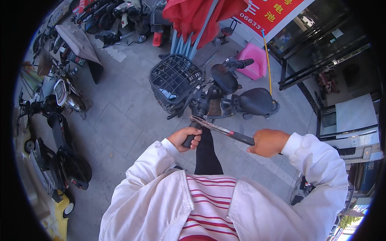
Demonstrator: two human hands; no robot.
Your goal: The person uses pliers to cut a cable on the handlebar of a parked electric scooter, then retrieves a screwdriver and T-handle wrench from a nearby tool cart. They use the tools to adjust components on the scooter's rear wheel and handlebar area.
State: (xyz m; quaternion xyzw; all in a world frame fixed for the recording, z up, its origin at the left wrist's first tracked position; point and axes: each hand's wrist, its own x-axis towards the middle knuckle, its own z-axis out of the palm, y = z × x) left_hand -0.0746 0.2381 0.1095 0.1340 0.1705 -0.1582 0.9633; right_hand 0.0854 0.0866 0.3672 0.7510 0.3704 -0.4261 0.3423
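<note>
My left hand (185, 138) is closed around the black handlebar grip (190, 139) of a small electric bike standing in front of me. In my right hand (270, 143) are long pliers (228, 132) with dark, red-marked handles. Their rusty jaws reach across to the inner end of the grip and the handlebar beside my left hand. Whether the jaws bite on the bar is too small to tell. A black wire basket (175, 74) is on the bike's front, with something pale blue inside. Its black saddle (255, 101) and a second padded seat (224, 78) lie to the right.
A folded red umbrella (201, 20) stands behind the basket. A pink chair (252, 61) and a yellow pole (267, 64) are by the glass shopfront at right. Parked scooters (64, 148) line the left; more bikes stand at the back. Grey paving (120, 104) lies between.
</note>
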